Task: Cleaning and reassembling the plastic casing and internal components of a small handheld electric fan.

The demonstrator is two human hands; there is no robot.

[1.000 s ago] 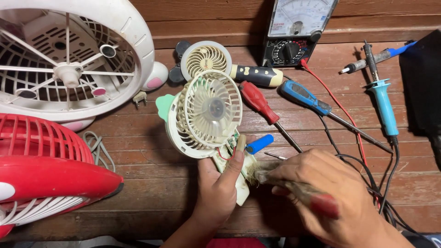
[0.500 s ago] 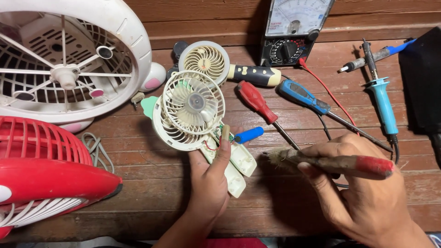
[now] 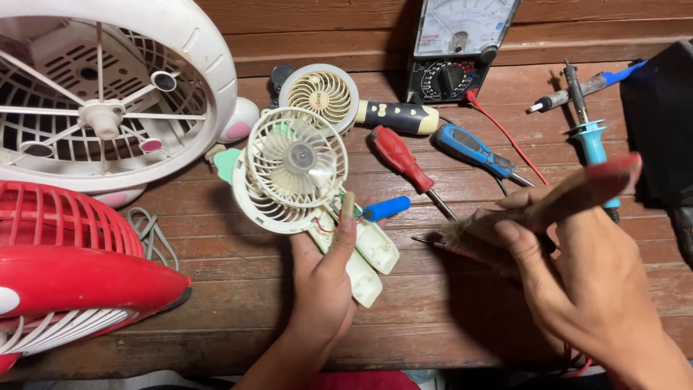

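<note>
Left hand [image 3: 325,278] grips small fan's [image 3: 292,170] handle; right hand [image 3: 577,274] clasps what looks like a brush [image 3: 548,202]

At the far edge of the wooden surface [image 3: 216,289] stands a black analog meter [image 3: 456,50], its pale rectangular dial face [image 3: 462,22] crossed by curved scales, with a round black selector knob [image 3: 451,78] just below it.
</note>
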